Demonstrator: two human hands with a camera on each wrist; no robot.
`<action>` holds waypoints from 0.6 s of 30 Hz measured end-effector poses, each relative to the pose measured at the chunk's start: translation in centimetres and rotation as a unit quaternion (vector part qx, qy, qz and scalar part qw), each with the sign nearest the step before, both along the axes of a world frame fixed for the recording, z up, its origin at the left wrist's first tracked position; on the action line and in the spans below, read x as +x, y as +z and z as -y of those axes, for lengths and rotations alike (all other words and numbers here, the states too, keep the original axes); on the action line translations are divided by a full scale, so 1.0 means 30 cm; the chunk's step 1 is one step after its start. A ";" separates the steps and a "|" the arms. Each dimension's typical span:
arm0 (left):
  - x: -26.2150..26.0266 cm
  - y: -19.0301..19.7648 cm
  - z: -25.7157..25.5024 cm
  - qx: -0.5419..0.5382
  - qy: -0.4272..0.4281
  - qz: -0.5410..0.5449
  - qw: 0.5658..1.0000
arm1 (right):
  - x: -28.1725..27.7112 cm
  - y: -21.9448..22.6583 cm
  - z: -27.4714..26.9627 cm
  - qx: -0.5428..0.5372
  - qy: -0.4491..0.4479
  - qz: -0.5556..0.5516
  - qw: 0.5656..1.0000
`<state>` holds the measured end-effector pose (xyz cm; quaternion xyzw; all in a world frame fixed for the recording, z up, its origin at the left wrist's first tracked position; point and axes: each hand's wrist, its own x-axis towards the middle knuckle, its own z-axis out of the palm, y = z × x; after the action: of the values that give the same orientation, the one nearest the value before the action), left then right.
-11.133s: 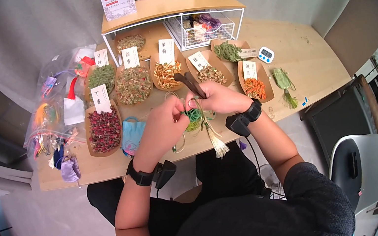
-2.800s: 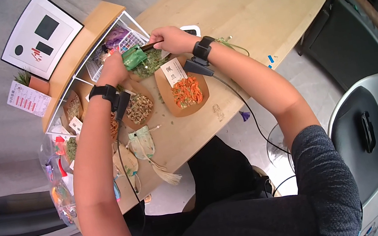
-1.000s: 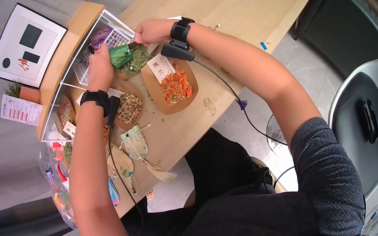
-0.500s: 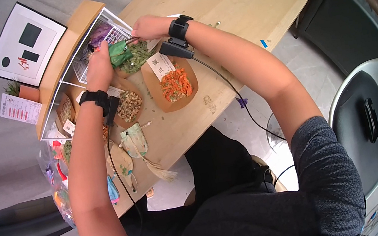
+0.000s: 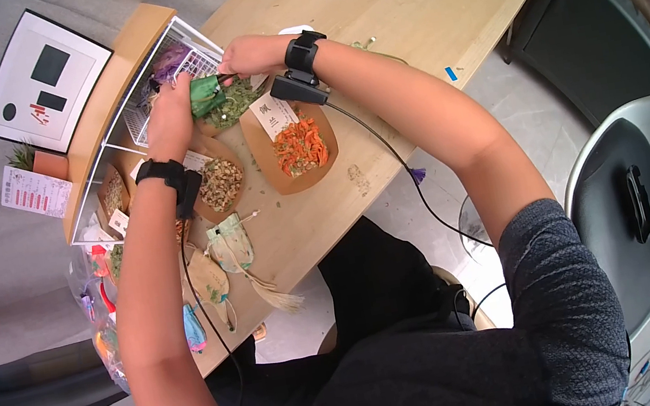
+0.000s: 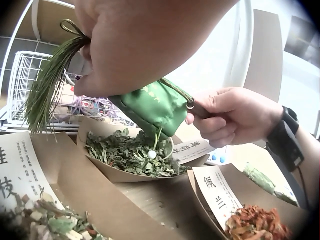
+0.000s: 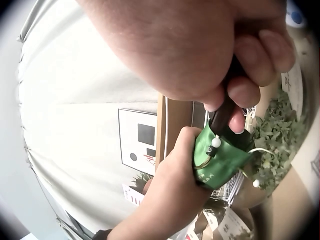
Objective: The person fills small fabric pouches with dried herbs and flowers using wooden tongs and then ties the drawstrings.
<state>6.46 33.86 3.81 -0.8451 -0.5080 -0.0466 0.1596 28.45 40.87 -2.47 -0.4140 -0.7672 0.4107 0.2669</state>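
The left hand [image 5: 172, 123] grips a green pouch [image 5: 206, 96] above a tray of dried green leaves [image 5: 238, 104]. In the left wrist view, a green tassel [image 6: 49, 82] hangs beside the left hand [image 6: 137, 42], and the pouch [image 6: 155, 106] tilts with a beaded cord end near the leaves [image 6: 145, 155]. The right hand [image 5: 256, 55] holds a dark slim tool [image 7: 223, 112], whose far end is inside the pouch's mouth in the right wrist view. Fingers of the right hand [image 7: 190, 42] curl round the tool; its tip is hidden.
Nearby stand a tray of orange petals [image 5: 302, 145], a tray of chopped pieces [image 5: 220, 184] and a white wire basket [image 6: 25, 90] under the wooden shelf. Two pale pouches [image 5: 230, 244] lie near the table's front edge. A cable [image 5: 385, 148] hangs from the right wrist camera.
Since the earliest frame, both hands have moved from the table's front edge to the leaf tray, and the view has turned. Over the last second the right hand has shifted slightly left, nearer the pouch.
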 end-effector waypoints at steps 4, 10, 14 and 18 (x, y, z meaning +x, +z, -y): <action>-0.011 -0.011 -0.005 0.001 0.003 -0.011 1.000 | 0.027 0.039 0.054 0.036 -0.007 -0.033 0.999; -0.063 -0.017 -0.039 -0.035 0.010 0.007 0.999 | 0.067 0.029 0.081 0.248 -0.061 -0.006 0.967; -0.097 -0.036 -0.083 -0.075 0.004 0.025 0.997 | 0.052 0.022 0.096 0.141 -0.037 -0.098 0.984; -0.064 -0.017 -0.069 -0.105 -0.010 0.005 0.994 | 0.032 0.012 0.088 0.031 0.007 -0.111 0.993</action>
<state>4.55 35.93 3.29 -0.8620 -0.5024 0.0009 0.0669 29.41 38.23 -2.10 -0.3520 -0.7483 0.4319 0.3599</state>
